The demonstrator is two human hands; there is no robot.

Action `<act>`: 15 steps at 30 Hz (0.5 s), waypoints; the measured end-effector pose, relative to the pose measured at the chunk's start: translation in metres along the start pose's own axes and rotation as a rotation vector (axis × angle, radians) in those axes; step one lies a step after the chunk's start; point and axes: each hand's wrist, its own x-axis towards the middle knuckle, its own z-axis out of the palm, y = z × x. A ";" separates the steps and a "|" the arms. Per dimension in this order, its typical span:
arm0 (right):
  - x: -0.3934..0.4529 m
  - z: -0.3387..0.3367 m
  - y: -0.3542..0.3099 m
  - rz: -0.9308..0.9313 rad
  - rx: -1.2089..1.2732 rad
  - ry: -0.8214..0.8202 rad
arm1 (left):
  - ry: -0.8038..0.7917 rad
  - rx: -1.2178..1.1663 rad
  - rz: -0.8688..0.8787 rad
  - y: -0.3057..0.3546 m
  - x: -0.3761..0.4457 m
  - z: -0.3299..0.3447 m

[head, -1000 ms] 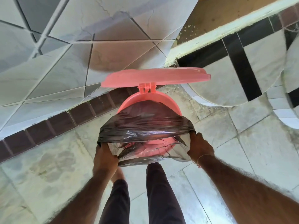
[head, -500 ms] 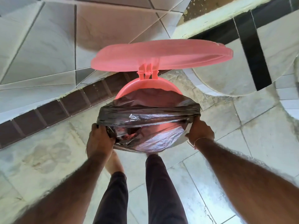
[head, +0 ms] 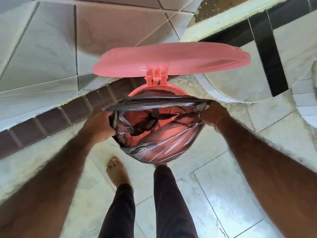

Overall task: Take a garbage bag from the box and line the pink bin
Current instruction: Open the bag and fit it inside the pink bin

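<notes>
The pink bin [head: 155,89] stands on the tiled floor with its round lid [head: 171,60] hinged up at the back. A thin black garbage bag [head: 164,148] sits in the bin, its mouth stretched wide and folded over the near rim; pink shows through the plastic inside. My left hand [head: 100,125] grips the bag's edge at the bin's left side. My right hand [head: 214,112] grips the edge at the right side. The far rim of the bin is bare pink. No box is in view.
A tiled wall with a dark brown skirting [head: 51,121] runs behind and left of the bin. A curved tiled structure with black stripes [head: 267,54] stands at the right. My bare foot [head: 117,172] and dark trouser legs are just in front of the bin.
The bag's mouth has opened wider and come down over the near rim. Both hands moved apart to the bin's sides. The view has closed in on the bin.
</notes>
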 end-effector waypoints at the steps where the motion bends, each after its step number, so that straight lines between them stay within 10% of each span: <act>1: 0.004 -0.003 -0.006 0.004 0.018 -0.011 | -0.050 -0.015 -0.006 0.003 0.002 -0.009; 5: 0.016 -0.009 -0.018 0.020 0.125 -0.049 | -0.163 -0.111 -0.051 0.017 0.015 -0.032; 15: 0.015 0.007 -0.045 -0.018 0.325 0.038 | 0.263 -0.004 0.061 0.053 0.025 -0.011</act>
